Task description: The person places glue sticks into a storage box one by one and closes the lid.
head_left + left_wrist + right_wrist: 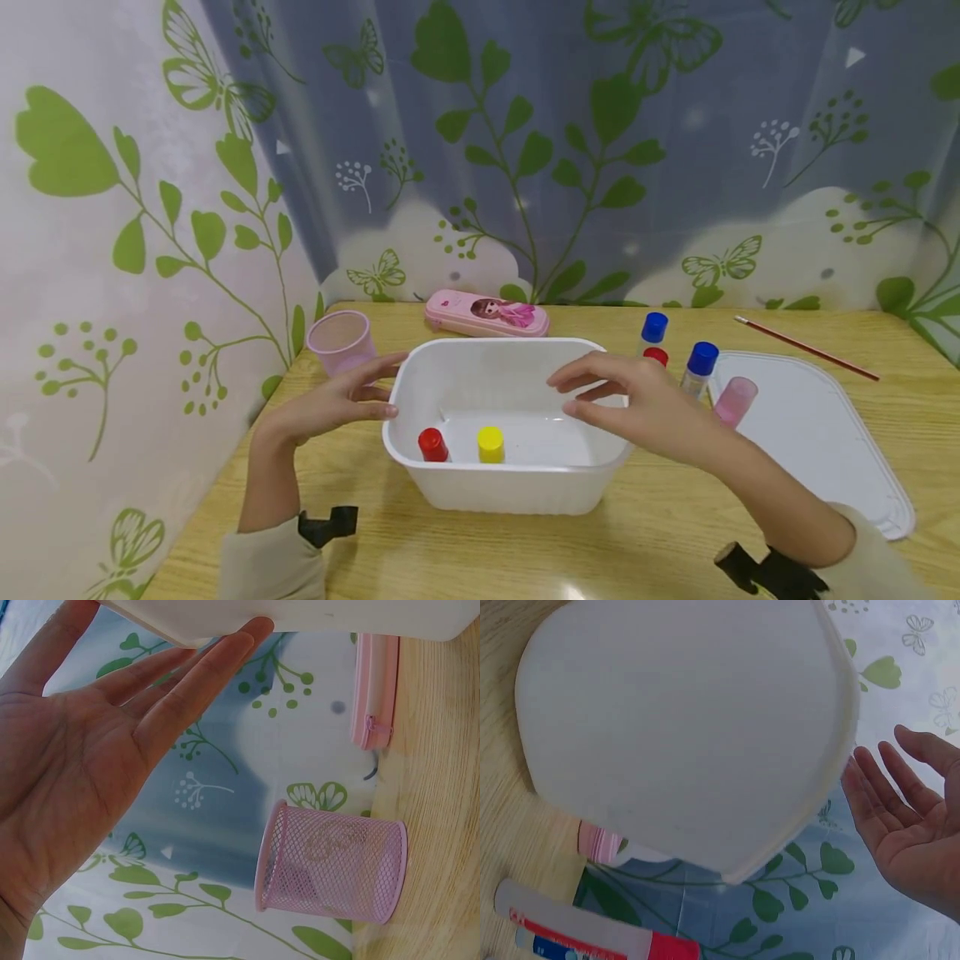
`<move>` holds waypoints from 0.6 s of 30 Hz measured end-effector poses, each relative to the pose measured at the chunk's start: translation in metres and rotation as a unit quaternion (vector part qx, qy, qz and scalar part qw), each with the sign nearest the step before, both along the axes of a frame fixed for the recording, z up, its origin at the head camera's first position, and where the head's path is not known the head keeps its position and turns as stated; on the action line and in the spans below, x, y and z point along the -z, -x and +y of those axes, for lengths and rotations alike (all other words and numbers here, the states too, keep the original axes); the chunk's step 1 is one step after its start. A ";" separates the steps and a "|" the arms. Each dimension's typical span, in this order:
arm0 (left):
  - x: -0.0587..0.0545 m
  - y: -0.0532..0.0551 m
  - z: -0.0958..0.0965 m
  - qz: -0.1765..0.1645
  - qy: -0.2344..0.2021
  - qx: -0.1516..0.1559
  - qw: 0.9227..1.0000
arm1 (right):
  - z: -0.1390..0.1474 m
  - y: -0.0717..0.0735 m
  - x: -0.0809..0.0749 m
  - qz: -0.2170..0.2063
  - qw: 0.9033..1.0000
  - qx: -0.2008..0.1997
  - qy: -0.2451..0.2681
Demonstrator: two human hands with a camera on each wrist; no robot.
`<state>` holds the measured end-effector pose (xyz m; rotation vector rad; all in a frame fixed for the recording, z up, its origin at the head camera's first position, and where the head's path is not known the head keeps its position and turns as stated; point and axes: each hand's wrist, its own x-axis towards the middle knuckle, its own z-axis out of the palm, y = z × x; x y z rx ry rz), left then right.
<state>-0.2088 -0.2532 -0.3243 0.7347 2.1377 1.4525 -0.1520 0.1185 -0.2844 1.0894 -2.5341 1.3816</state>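
A white plastic tub [506, 490] stands on the table in the head view, a red-capped bottle [432, 445] and a yellow-capped one [491, 445] inside it. My left hand [330, 404] is at the tub's left rim, fingers extended, thumb tip right at the edge. In the left wrist view, the fingertips [244, 645] overlap the tub's side. Over the right rim hovers my right hand [637, 400], its fingers spread and a little bent, holding nothing. The right wrist view shows this hand [922, 817] with its fingertips close by the tub's rim.
Right of the tub stand blue-capped bottles [702, 360], a red-capped bottle [585, 926] and a pink translucent cup-like piece [737, 400]. A white lid [810, 442] lies there, with a pencil [810, 350] behind. A pink pencil case [487, 314] and pink mesh cup [337, 862] stand behind and left.
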 end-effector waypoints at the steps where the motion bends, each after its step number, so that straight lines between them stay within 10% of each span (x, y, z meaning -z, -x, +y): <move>1: 0.000 0.000 0.000 0.001 -0.001 0.001 1.000 | 0.007 -0.002 -0.001 0.010 1.000 0.011 0.006; 18: 0.000 0.000 0.000 0.003 0.004 0.000 1.000 | 0.123 -0.012 0.022 0.110 0.963 0.245 -0.028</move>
